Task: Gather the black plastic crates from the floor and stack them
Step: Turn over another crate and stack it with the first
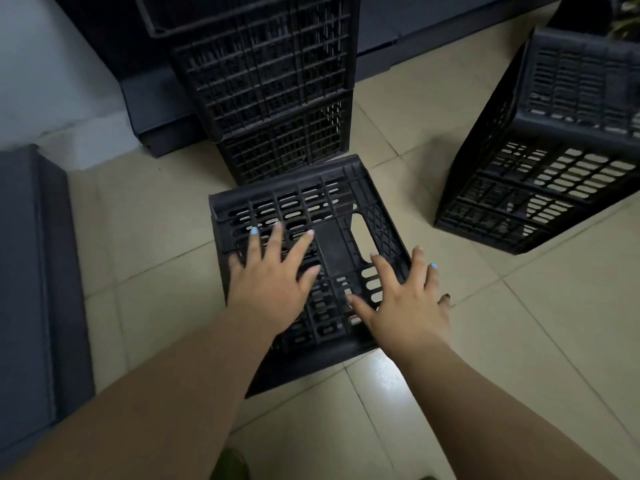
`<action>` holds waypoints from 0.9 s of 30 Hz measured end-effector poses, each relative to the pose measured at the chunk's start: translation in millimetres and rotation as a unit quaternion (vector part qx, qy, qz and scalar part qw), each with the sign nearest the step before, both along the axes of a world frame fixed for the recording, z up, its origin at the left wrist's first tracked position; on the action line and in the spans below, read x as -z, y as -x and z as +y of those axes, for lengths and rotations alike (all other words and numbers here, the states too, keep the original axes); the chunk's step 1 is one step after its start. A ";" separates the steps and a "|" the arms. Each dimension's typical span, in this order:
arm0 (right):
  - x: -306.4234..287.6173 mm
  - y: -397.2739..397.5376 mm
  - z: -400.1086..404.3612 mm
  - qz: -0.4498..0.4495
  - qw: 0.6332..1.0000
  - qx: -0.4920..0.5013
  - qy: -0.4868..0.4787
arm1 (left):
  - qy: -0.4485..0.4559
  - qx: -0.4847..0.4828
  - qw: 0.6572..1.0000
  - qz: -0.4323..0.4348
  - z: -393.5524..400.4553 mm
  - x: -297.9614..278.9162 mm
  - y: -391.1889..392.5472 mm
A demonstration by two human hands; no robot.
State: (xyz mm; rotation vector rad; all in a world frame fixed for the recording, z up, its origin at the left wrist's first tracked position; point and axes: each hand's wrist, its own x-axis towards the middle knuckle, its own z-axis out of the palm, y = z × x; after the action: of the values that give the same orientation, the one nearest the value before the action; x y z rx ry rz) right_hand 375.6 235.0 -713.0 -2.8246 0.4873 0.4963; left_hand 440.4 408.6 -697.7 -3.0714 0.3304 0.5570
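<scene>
A black plastic crate [332, 209] lies on its side on the tiled floor in front of me, slotted wall facing up. My left hand [273, 278] hovers over its left half with fingers spread, holding nothing. My right hand [405, 299] is spread over the crate's right edge, also holding nothing. Whether either palm touches the plastic I cannot tell. Just behind this crate stands a stack of black crates [273, 91], rising toward the top of the view. Another black crate [547, 161] lies tipped on its side at the right.
The floor is beige tile [519, 341]. A dark grey flat panel [31, 289] lies along the left edge. Dark furniture bases [156, 109] run along the back beside a pale wall [41, 64]. A bright light patch falls on the tile below the near crate.
</scene>
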 end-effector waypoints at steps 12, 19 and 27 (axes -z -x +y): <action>12.0 -38.0 -27.5 0.116 0.979 0.063 -0.157 | -0.038 0.163 0.985 -0.027 -65.8 -0.3 -66.9; -28.7 -72.1 -18.2 0.119 0.988 -0.014 -0.096 | -0.062 0.218 0.972 -0.053 -58.9 -35.8 -91.8; -53.6 -44.6 -22.6 0.104 0.989 -0.106 -0.023 | -0.105 0.223 0.969 0.018 -6.5 -48.3 -85.6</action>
State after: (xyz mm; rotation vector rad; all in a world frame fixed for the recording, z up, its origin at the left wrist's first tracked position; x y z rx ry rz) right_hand 420.2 212.4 -659.4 -2.8084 0.2071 0.8395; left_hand 526.0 402.1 -649.4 -2.6585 0.8706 0.5784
